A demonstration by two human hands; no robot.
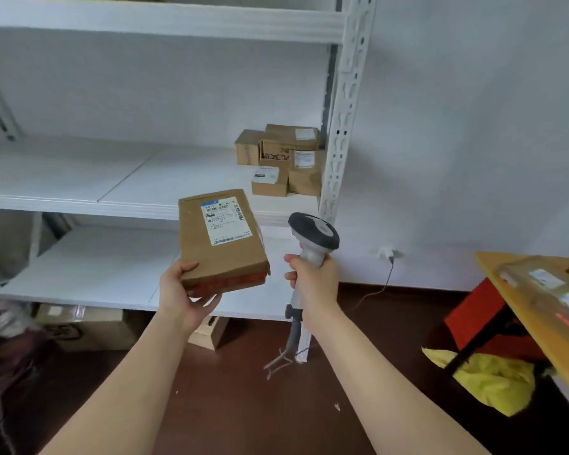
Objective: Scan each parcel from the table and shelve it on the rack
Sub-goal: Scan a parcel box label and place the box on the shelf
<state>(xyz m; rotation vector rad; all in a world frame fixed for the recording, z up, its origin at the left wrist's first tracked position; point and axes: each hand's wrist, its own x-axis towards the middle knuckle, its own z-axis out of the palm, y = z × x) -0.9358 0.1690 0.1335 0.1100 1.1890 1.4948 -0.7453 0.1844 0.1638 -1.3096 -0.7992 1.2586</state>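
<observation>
My left hand (181, 292) grips the near corner of a flat brown cardboard parcel (220, 244) with a white shipping label on top, held in front of the white rack (145, 178). My right hand (312, 277) holds the handle of a grey barcode scanner (314, 233), its head just right of the parcel and its cable hanging down. Several small brown parcels (281, 159) are stacked at the right end of the rack's middle shelf, against the perforated upright.
A wooden table edge (506, 290) with wrapped parcels juts in at the right, above a red box (477, 313) and a yellow bag (486, 379). Cardboard boxes (89, 326) sit on the dark floor under the lowest shelf. A white wall lies right of the rack.
</observation>
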